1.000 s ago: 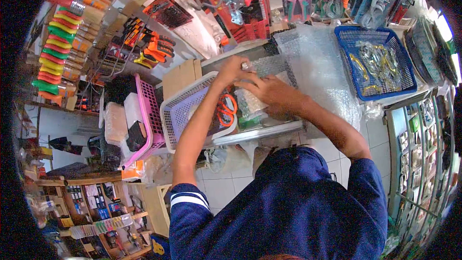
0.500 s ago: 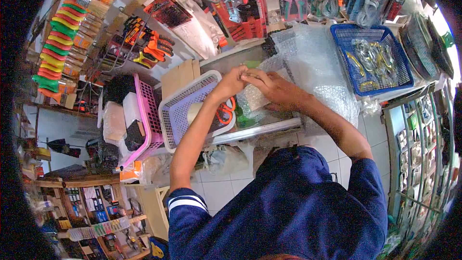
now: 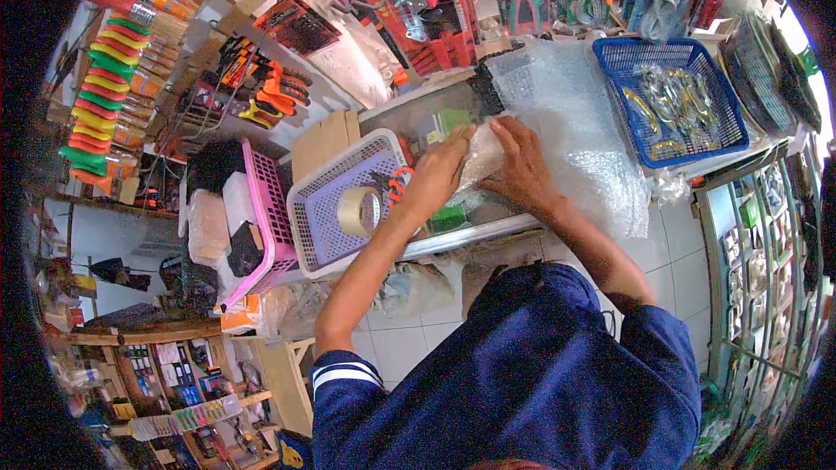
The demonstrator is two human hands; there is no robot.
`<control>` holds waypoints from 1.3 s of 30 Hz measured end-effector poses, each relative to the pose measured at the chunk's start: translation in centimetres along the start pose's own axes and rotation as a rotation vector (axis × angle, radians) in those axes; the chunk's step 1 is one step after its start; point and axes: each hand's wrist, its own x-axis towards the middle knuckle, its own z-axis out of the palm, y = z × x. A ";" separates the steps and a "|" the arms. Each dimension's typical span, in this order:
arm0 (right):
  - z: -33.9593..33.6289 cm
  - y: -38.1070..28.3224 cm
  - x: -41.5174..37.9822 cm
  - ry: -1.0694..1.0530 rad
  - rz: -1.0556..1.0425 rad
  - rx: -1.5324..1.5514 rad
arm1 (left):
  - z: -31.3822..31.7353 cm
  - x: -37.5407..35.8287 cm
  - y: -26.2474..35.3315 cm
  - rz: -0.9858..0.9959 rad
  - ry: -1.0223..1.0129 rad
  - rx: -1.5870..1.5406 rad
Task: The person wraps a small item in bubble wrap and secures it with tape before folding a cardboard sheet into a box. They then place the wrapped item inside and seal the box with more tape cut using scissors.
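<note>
Between my two hands is a small package wrapped in bubble wrap [image 3: 482, 157], held just above the counter. My left hand [image 3: 438, 174] grips its left side. On the opposite side, my right hand [image 3: 521, 164] presses with curved fingers and the thumb low. What lies inside the wrap cannot be made out. A large sheet of bubble wrap [image 3: 557, 96] spreads over the counter right of my right hand. Left of my left hand, a basket [image 3: 306, 248] holds a roll of tape [image 3: 355, 211] and orange-handled scissors [image 3: 401, 183], partly covered by my hand.
A blue basket [image 3: 644, 155] with bagged metal parts stands at the right. At the left is a pink basket [image 3: 277, 244] with white and black packages. Packaged tools [image 3: 418, 9] hang along the back, and brushes [image 3: 113, 78] with coloured handles hang at far left.
My hands, close together over the package before, have moved apart onto its two sides. The package has come up between them, and the tape roll shows more fully.
</note>
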 end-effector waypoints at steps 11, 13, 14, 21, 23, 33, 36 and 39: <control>0.0 -1.3 -0.7 0.020 0.219 -0.081 | 0.2 -1.0 2.2 -0.057 -0.124 0.156; -0.1 -1.6 -1.0 0.012 0.272 -0.098 | 0.8 -1.4 2.3 -0.047 -0.126 0.234; -0.1 -1.6 -1.2 0.029 0.263 -0.117 | 1.4 -1.7 2.1 -0.041 -0.125 0.283; -3.4 -2.6 -2.1 -0.005 0.543 0.671 | 1.1 -1.7 4.0 -0.120 0.050 0.186; -5.1 -2.9 -1.4 -0.092 0.737 0.989 | 1.9 -1.6 3.3 -0.115 0.057 0.135; -6.7 -1.3 2.5 -0.314 1.009 1.255 | 1.2 -0.8 4.3 -0.367 -0.052 -0.034; -6.1 -0.6 3.0 -0.330 1.036 1.186 | 1.9 -0.8 3.7 -0.337 -0.002 -0.080; -5.8 0.0 3.5 -0.377 1.063 1.228 | 1.2 -0.7 4.1 -0.326 -0.049 -0.049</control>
